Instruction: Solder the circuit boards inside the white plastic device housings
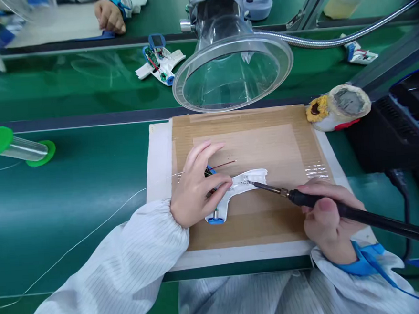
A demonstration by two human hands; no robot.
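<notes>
My right hand grips a black-handled soldering iron, its metal tip touching the inside of a white plastic housing half. The housing lies on a cardboard sheet, with blue parts and a small circuit board at its left end. My left hand steadies this housing, thumb and index finger closed at its middle, other fingers stretched out. A dark red wire sticks out beyond those fingers. Thin solder wire runs from the left up to my left hand; its end is hidden there.
A clear fume extractor hood hangs over the cardboard. Green-ended spool lies left. At right stand a tip-cleaner pot and black box. Another opened device sits behind. A person's hand rests across the bench.
</notes>
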